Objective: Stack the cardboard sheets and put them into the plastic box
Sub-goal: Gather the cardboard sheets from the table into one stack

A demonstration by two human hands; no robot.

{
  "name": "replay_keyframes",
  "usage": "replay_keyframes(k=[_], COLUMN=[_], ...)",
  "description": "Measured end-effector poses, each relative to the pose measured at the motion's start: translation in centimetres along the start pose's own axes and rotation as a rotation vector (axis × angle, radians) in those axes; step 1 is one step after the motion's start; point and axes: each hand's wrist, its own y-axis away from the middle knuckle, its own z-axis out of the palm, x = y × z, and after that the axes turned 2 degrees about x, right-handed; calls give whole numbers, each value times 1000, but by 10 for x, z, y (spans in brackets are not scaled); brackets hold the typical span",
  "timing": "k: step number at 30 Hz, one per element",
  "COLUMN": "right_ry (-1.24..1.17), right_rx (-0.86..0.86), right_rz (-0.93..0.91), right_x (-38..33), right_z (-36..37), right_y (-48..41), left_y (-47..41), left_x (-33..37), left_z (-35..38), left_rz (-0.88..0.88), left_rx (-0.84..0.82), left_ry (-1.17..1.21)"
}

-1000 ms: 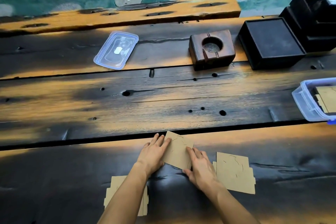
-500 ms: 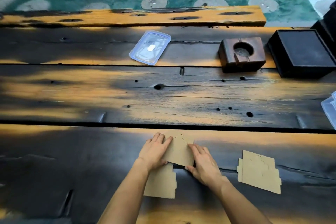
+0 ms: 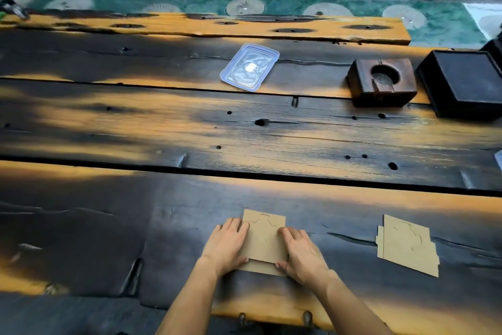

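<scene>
A tan cardboard sheet point(image 3: 264, 238) lies on top of another tan sheet whose lower edge point(image 3: 258, 268) peeks out beneath it, near the table's front edge. My left hand point(image 3: 228, 245) grips the left side of this small stack and my right hand point(image 3: 300, 251) grips the right side, thumbs at the near edge. A second pile of cardboard sheets point(image 3: 407, 246) lies flat to the right, untouched. Only a sliver of the plastic box point(image 3: 499, 158) shows at the right frame edge. Its clear lid point(image 3: 250, 67) rests farther back on the table.
A wooden block with a round hollow point(image 3: 381, 82) and a black square box point(image 3: 464, 84) stand at the back right. The table is dark scorched planks point(image 3: 163, 131) with gaps and holes. Beyond it lie a green patterned floor and furniture legs.
Both hands carried the sheet leftward and lowered it onto the pile that lay at the left. The view swung left, so the plastic box slid almost out of frame.
</scene>
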Motion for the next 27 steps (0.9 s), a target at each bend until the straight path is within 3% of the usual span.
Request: replay_keyframes(k=[12, 27], right_ry=[-35, -23], right_rx=[-16, 19], right_rz=[40, 44], right_x=[-8, -13], right_z=[31, 27], right_y=[10, 11], left_y=[11, 24], left_x=[2, 13], left_z=[31, 43], left_rz=[14, 8], left_rx=[-60, -41], left_ry=[131, -13])
